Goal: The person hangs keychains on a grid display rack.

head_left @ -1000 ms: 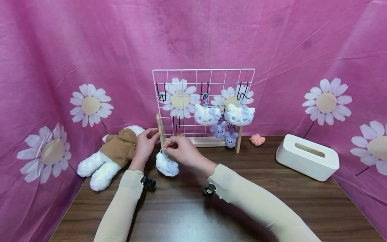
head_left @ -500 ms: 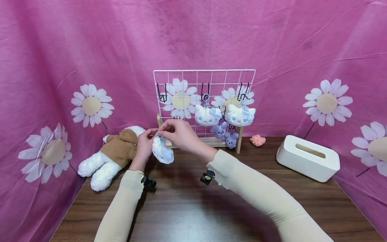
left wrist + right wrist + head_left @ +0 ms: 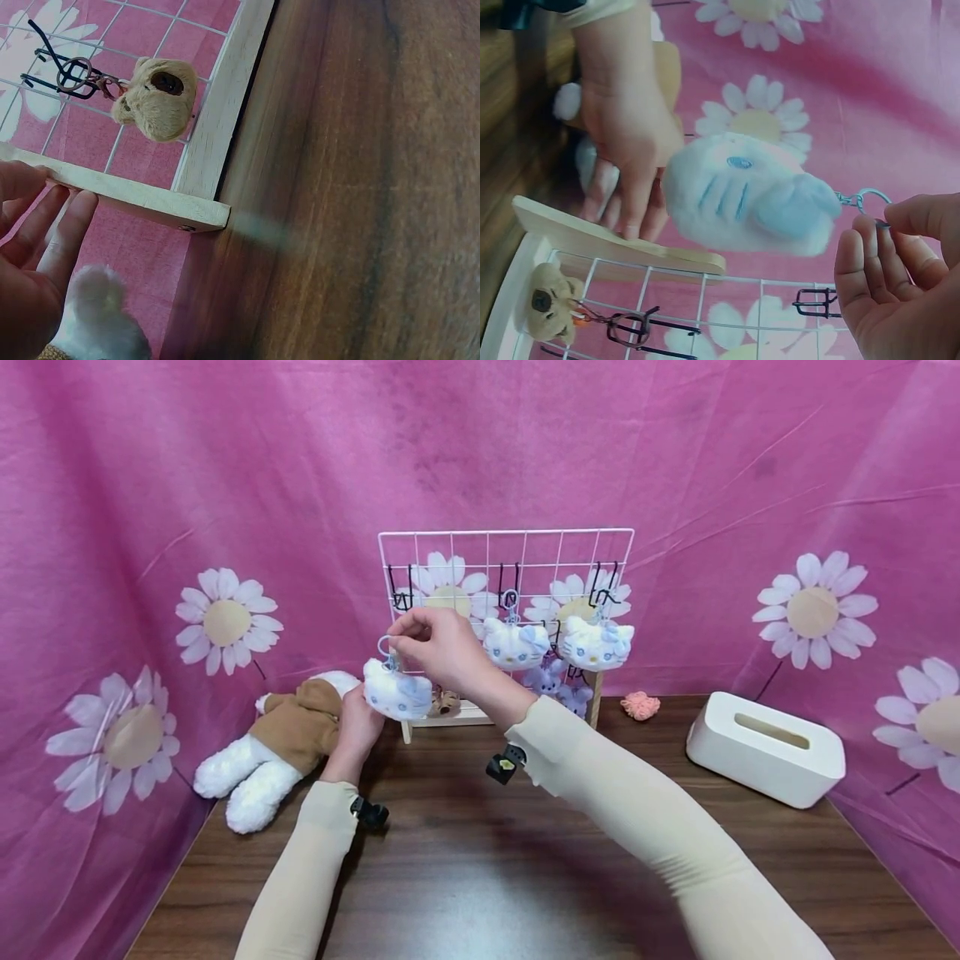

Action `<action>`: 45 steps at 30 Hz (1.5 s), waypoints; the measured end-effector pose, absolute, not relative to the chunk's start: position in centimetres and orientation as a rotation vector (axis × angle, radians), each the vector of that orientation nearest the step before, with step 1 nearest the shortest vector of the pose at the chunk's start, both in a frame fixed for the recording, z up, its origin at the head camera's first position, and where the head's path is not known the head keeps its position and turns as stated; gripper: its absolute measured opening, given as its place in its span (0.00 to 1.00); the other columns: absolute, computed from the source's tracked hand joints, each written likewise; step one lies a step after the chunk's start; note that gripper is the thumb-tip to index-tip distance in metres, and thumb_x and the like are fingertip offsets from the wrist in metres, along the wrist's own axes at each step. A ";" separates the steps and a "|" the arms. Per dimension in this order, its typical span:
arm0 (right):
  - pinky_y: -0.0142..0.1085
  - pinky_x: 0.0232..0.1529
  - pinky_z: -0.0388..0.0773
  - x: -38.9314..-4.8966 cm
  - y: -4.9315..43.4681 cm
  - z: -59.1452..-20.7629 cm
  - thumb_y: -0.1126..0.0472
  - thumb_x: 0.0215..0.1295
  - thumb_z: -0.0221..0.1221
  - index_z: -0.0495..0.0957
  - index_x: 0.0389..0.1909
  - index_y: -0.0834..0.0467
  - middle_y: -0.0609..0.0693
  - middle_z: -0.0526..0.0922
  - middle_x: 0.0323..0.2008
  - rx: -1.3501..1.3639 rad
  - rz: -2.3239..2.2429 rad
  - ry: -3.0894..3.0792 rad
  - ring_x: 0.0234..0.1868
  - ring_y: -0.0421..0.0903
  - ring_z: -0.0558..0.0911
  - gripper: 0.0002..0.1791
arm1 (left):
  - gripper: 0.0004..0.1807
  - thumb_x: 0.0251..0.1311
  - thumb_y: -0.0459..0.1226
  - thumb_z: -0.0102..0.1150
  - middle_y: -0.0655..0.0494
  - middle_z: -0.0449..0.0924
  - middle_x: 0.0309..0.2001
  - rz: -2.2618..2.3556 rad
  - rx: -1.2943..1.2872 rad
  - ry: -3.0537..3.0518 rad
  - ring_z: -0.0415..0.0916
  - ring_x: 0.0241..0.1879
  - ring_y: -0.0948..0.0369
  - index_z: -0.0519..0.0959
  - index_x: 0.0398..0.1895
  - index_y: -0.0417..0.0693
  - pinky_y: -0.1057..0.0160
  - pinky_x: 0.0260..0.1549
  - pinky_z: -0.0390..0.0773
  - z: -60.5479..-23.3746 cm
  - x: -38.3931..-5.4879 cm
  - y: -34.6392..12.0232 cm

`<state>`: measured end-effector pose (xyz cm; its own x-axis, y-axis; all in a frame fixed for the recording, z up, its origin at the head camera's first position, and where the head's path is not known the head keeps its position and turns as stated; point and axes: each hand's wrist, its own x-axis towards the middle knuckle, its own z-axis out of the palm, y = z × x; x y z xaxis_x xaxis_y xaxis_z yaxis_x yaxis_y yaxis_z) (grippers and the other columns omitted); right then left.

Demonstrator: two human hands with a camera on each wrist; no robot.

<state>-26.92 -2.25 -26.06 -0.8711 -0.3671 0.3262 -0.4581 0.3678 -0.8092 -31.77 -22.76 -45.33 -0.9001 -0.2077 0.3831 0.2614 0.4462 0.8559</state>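
My right hand (image 3: 444,647) pinches the ring (image 3: 871,201) of a white cat-head plush keychain (image 3: 397,691) with a blue bow. The plush hangs before the left side of a white wire grid rack (image 3: 506,532), in front of part of my left hand (image 3: 358,727). That hand holds the rack's left wooden post (image 3: 135,193) between thumb and fingers, low down. Above the right fingers is an upper-left black hook (image 3: 401,600) with nothing hung on it. A brown bear-head keychain (image 3: 159,101) hangs on a lower hook beside the post.
Two white cat plush keychains (image 3: 515,645) and two purple plush keychains (image 3: 546,677) hang on the rack's middle and right. A plush toy in brown clothing (image 3: 300,727) lies at left. A pink fluffy item (image 3: 640,707) and white tissue box (image 3: 765,750) are at right.
My right hand has lifted the cat plush keychain from near the tabletop to about the rack's middle height, and its face has turned forward. The left hand has stayed at the post.
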 end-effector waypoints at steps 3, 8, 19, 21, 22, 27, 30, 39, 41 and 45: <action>0.27 0.42 0.86 -27.4 -2.4 -25.6 0.61 0.78 0.70 0.91 0.48 0.56 0.50 0.92 0.40 0.740 1.528 -2.498 0.40 0.40 0.86 0.05 | 0.13 0.63 0.30 0.64 0.41 0.92 0.43 -1.535 -0.015 -2.260 0.79 0.39 0.66 0.90 0.48 0.35 0.73 0.39 0.83 -44.8 -31.3 -22.4; 0.26 0.39 0.86 -28.1 -2.6 -25.2 0.62 0.78 0.69 0.91 0.48 0.59 0.51 0.91 0.36 0.713 1.536 -2.460 0.38 0.41 0.87 0.06 | 0.18 0.71 0.26 0.61 0.39 0.90 0.49 -1.791 0.005 -2.200 0.82 0.38 0.73 0.86 0.61 0.29 0.78 0.39 0.91 -44.1 -30.7 -21.8; 0.30 0.41 0.89 -28.8 -3.0 -24.9 0.61 0.79 0.68 0.90 0.49 0.58 0.55 0.93 0.41 0.628 1.613 -2.426 0.44 0.51 0.91 0.06 | 0.17 0.77 0.30 0.63 0.40 0.89 0.50 -1.879 0.052 -2.176 0.88 0.43 0.63 0.85 0.62 0.29 0.73 0.40 0.96 -44.3 -31.0 -21.7; 0.28 0.39 0.88 -29.0 -3.1 -24.9 0.62 0.78 0.67 0.90 0.49 0.58 0.55 0.94 0.42 0.603 1.602 -2.414 0.42 0.46 0.89 0.06 | 0.18 0.79 0.32 0.63 0.38 0.88 0.53 -1.871 0.047 -2.204 0.89 0.46 0.60 0.84 0.65 0.29 0.74 0.42 0.95 -44.2 -30.9 -21.8; 0.28 0.39 0.87 -29.2 -3.1 -24.9 0.62 0.78 0.67 0.90 0.49 0.58 0.54 0.94 0.42 0.590 1.598 -2.410 0.42 0.45 0.89 0.06 | 0.18 0.79 0.32 0.63 0.36 0.88 0.55 -1.872 0.048 -2.209 0.89 0.46 0.61 0.83 0.65 0.29 0.74 0.43 0.95 -44.1 -30.9 -21.8; 0.29 0.41 0.86 -29.9 -3.3 -25.1 0.61 0.79 0.67 0.90 0.49 0.57 0.54 0.94 0.45 0.507 1.619 -2.411 0.47 0.46 0.90 0.06 | 0.17 0.81 0.31 0.64 0.27 0.86 0.61 -1.921 0.016 -2.179 0.89 0.49 0.59 0.83 0.64 0.28 0.72 0.48 0.96 -44.0 -30.9 -21.6; 0.32 0.48 0.90 -30.3 -3.4 -25.1 0.61 0.80 0.67 0.90 0.50 0.57 0.54 0.94 0.46 0.459 1.624 -2.418 0.50 0.48 0.91 0.06 | 0.15 0.80 0.29 0.63 0.25 0.85 0.62 -1.932 -0.009 -2.158 0.89 0.46 0.64 0.83 0.62 0.26 0.69 0.50 0.96 -43.9 -31.0 -21.5; 0.35 0.56 0.93 -31.2 -3.6 -25.5 0.62 0.80 0.66 0.90 0.49 0.57 0.54 0.94 0.47 0.356 1.602 -2.453 0.49 0.47 0.90 0.06 | 0.14 0.80 0.29 0.64 0.28 0.86 0.58 -1.919 0.016 -2.161 0.89 0.45 0.63 0.83 0.60 0.26 0.70 0.49 0.96 -43.8 -31.0 -21.4; 0.34 0.56 0.93 -31.4 -3.8 -25.6 0.62 0.80 0.66 0.90 0.49 0.57 0.54 0.94 0.47 0.329 1.589 -2.464 0.50 0.47 0.90 0.06 | 0.14 0.80 0.29 0.64 0.27 0.85 0.59 -1.919 0.011 -2.161 0.89 0.46 0.61 0.83 0.61 0.26 0.70 0.49 0.96 -43.8 -31.0 -21.4; 0.33 0.54 0.93 -32.1 -4.3 -25.7 0.62 0.77 0.67 0.91 0.46 0.56 0.52 0.95 0.45 0.265 1.552 -2.469 0.48 0.46 0.91 0.05 | 0.15 0.80 0.29 0.63 0.24 0.84 0.61 -1.913 -0.010 -2.160 0.89 0.49 0.58 0.83 0.61 0.25 0.70 0.49 0.96 -43.8 -30.9 -21.4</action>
<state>-32.09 -4.30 -25.69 -0.9611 -0.0386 0.2736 -0.2632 0.4286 -0.8643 -30.94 -21.42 -43.82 -0.9672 -0.1629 0.1947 0.1736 0.1352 0.9755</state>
